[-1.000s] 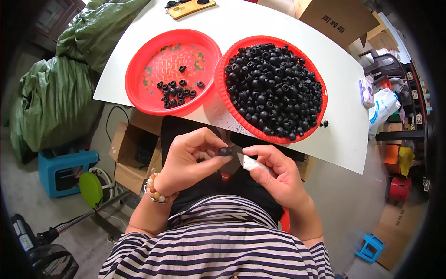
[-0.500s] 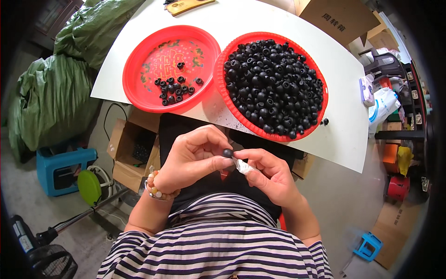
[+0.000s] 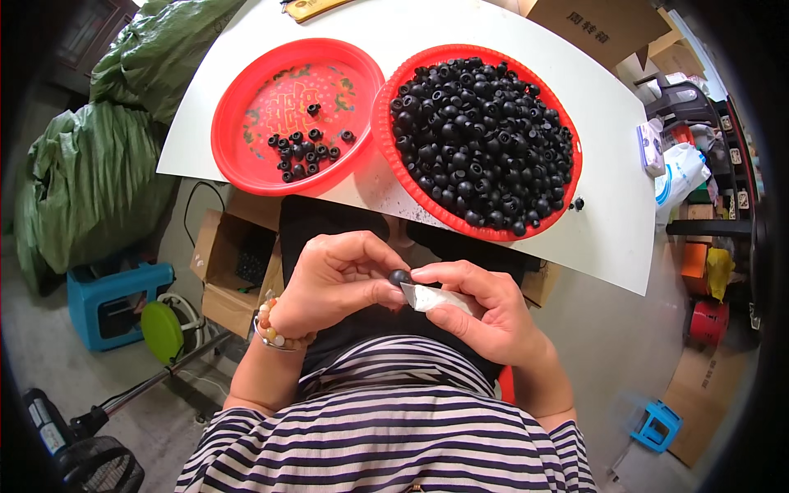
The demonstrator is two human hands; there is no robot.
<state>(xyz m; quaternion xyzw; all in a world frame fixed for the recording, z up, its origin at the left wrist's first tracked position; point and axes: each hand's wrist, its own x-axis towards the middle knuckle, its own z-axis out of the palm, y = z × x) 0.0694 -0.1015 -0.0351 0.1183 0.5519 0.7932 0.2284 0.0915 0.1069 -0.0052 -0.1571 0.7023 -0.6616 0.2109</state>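
Note:
My left hand pinches one small black round piece between thumb and fingers, held over my lap below the table edge. My right hand grips a small white wrapped tool whose tip touches that black piece. On the white table stand two red plastic plates. The right plate is heaped with many black pieces. The left plate holds several black pieces near its front.
One loose black piece lies on the table beside the full plate. Green sacks, a blue stool and an open cardboard box stand at my left. Shelves with bags and boxes stand at my right.
Both hands have drawn closer together. The white tool's tip has come up against the black piece in my left fingers.

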